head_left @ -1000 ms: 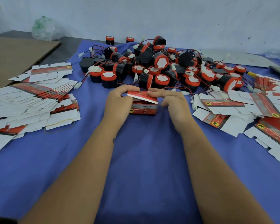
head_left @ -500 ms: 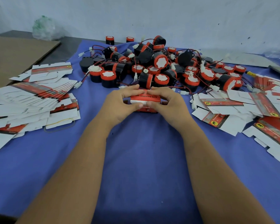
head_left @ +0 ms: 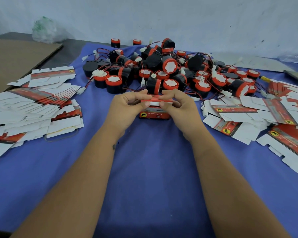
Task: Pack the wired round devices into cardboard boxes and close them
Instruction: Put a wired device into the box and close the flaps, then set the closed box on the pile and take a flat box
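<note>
A small red cardboard box stands on the blue cloth in front of me, with a yellow elephant mark on its near face. My left hand and my right hand both pinch its top flap, thumbs on the white tuck edge, fingers over the far side. What is inside the box is hidden. Behind it lies a heap of round black devices with red caps, white centres and red-black wires.
Flat unfolded boxes are fanned in a stack at the left and scattered at the right. A brown cardboard sheet lies at the far left, with a clear plastic bag by the wall. Blue cloth lies near me.
The lid flap has been folded down over the box. Both hands shifted from holding it raised to pinching its front edge at the box top.
</note>
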### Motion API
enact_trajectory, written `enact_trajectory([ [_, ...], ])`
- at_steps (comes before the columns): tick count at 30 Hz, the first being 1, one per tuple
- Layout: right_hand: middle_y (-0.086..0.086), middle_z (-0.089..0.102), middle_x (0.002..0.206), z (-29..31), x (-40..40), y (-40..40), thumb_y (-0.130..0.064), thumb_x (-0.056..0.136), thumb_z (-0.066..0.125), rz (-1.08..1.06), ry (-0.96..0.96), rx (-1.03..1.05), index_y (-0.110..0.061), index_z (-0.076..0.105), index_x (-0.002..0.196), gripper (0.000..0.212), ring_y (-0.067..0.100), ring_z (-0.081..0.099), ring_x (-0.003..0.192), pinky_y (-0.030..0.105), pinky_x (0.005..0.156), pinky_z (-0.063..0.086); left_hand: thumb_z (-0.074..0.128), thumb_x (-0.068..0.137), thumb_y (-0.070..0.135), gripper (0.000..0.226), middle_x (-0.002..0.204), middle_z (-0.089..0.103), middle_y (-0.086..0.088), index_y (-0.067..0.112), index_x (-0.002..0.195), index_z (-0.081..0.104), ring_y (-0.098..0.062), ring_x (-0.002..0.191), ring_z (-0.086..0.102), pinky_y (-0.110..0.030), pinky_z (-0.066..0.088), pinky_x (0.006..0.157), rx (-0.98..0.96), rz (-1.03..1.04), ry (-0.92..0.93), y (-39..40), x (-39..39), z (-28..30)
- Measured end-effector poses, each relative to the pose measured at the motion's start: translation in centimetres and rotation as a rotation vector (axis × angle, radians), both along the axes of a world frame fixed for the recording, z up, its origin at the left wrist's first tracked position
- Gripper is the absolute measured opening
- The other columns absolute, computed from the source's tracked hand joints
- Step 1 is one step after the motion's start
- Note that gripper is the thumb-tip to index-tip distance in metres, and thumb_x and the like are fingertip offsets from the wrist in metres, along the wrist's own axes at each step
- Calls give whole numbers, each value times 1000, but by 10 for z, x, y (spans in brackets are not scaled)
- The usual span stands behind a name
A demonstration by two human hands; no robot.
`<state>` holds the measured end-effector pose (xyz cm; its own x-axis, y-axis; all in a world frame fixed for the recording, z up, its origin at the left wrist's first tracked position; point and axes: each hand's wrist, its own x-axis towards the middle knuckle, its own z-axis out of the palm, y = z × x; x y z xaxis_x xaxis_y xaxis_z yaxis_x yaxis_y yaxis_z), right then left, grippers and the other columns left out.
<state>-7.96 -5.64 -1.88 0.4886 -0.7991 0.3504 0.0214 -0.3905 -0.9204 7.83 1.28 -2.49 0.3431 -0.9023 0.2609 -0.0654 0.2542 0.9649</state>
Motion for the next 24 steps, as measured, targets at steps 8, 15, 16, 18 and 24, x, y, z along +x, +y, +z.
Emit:
enact_trajectory([
  [8,-13,64,115,1,1,0,7,86,60,-33,-38,100,-18,67,71,30,4,61,105,17,82,52,65,90,13,26,117,68,16,28,72,75,1,112,60,-18,51,88,11,82,-184,2,-2,0],
  [15,-10,63,118,-4,1,-1,0,88,56,-92,12,69,3,67,79,15,5,58,110,22,86,49,56,86,36,26,113,69,12,32,107,71,-4,105,65,-16,53,84,22,119,-216,0,-7,-4],
  [16,-8,62,120,-5,1,-1,0,88,56,-102,23,55,5,66,80,14,7,57,113,24,88,49,55,86,36,28,116,67,12,29,109,71,-5,107,64,-19,53,87,35,124,-243,0,-7,-4],
  [18,-6,61,123,-6,2,0,-1,89,56,-118,32,44,5,65,80,14,8,55,116,27,92,49,59,89,28,13,125,62,15,27,96,70,-5,112,59,-26,52,91,41,128,-344,1,-8,-4],
  [24,-4,61,125,-5,2,2,3,88,53,-110,1,77,0,65,76,18,7,55,114,31,94,48,69,81,5,40,121,44,8,25,104,42,-18,101,53,-39,52,80,80,55,-671,-2,-11,-8],
])
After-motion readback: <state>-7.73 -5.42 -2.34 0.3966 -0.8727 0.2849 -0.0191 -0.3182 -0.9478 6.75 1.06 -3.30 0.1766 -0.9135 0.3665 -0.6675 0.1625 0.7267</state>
